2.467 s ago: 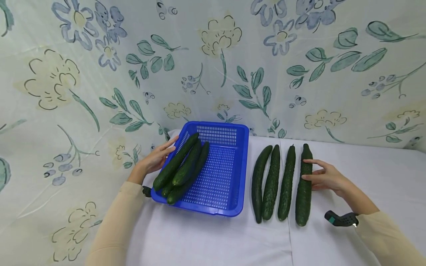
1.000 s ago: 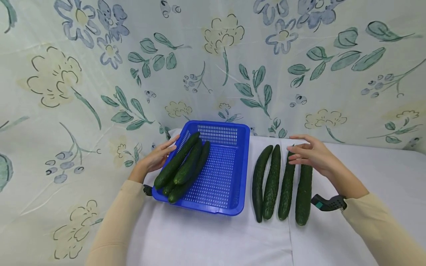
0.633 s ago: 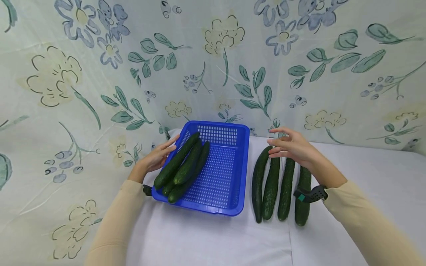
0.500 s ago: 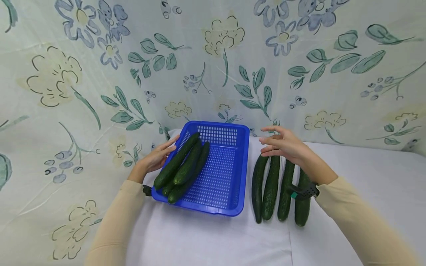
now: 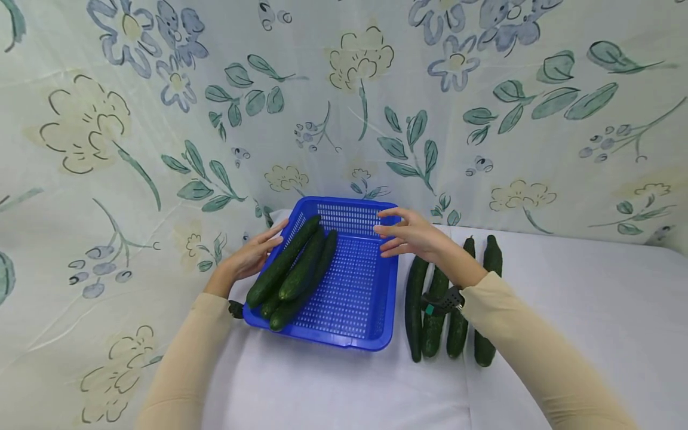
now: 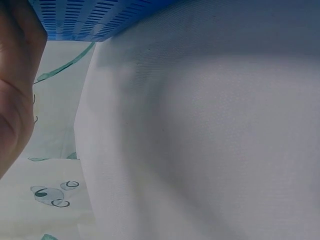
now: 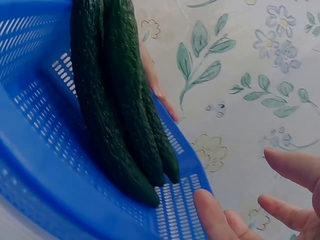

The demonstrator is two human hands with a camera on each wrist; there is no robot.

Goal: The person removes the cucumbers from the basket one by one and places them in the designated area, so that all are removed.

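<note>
A blue plastic basket (image 5: 391, 298) with perforated walls stands mid-table, several cucumbers (image 5: 303, 272) piled along its left side. My left hand (image 5: 248, 258) rests against the basket's left wall with fingers extended; the left wrist view has this hand (image 6: 17, 85) beside the basket's underside (image 6: 85, 20). My right hand (image 5: 412, 236) is over the basket's right rim near the back corner, fingers spread and holding nothing. In the right wrist view its fingertips (image 7: 212, 212) overlap the basket's end, near the piled cucumbers (image 7: 122, 95).
Several more cucumbers (image 5: 415, 316) lie in a row on the white tablecloth (image 5: 344, 388) right of the basket, partly covered by my right forearm (image 5: 516, 334). A floral curtain (image 5: 322, 107) hangs close behind the basket.
My right hand has left the rightmost cucumber in the row and moved left, passing over the others to the basket's right rim. The left hand, basket and cucumbers stay in place.
</note>
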